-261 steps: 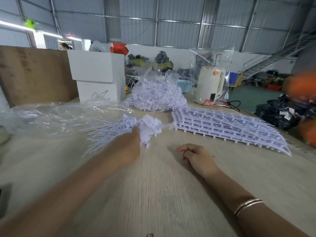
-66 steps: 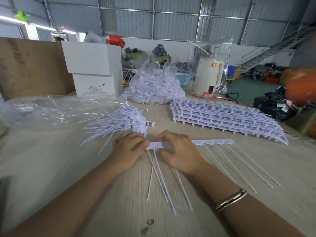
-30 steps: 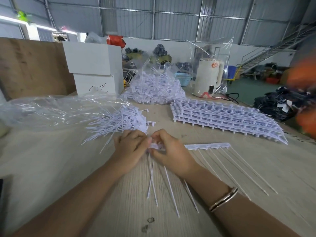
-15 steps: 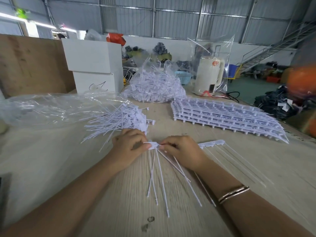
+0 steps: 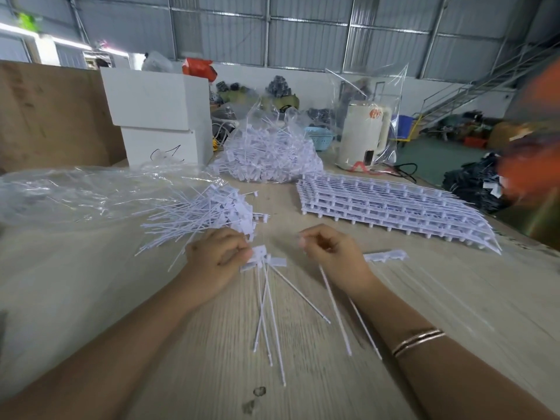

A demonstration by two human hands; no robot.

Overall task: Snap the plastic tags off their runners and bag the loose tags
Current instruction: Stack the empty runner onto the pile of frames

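White stacked runners (image 5: 391, 207) right of centre, long axis slanting lower right. Left hand (image 5: 216, 259) pinching snapped tags (image 5: 263, 262) mid-frame, stems fanning toward bottom edge. Right hand (image 5: 331, 256) curled around remaining stems (image 5: 336, 307), pointing down-right.

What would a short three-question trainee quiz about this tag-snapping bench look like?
1. True or false: the left hand pinches a small bunch of snapped-off tags.
2. Where does the stack of unbroken runner sheets lie? A) in the white box B) flat on the table, beyond the right hand C) in the clear bag
3. Fill in: the loose tags heaped beyond the left hand lie at the mouth of a clear plastic ____.

Key: 1 true; 2 B; 3 bag.
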